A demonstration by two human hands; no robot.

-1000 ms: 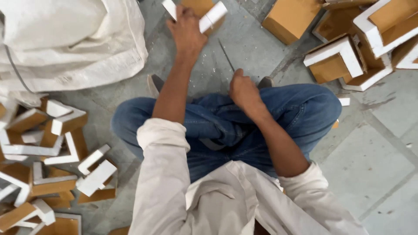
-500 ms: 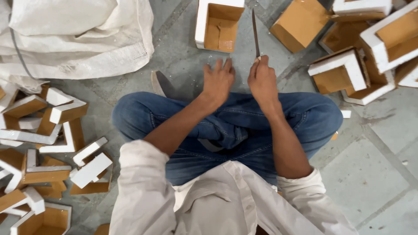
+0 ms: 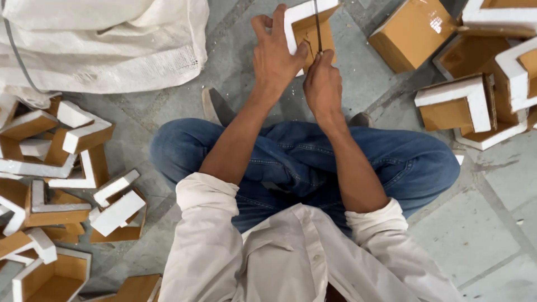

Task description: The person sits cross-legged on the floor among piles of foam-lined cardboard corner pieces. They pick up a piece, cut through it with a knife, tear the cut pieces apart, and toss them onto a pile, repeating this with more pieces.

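I sit cross-legged on a grey tiled floor in blue jeans and a white shirt. My left hand grips a cardboard-and-white-foam corner piece at the top centre, fingers over its left foam edge. My right hand is closed on a thin dark blade, which stands upright against the cardboard face of that piece. Both hands are close together, just past my knees.
A pile of similar foam-and-cardboard corner pieces lies at my left. More of them and a closed cardboard box lie at the upper right. A large white woven sack fills the upper left.
The corner piece has come closer to me and my left hand has taken hold of it. My right hand has brought the blade onto its cardboard face.
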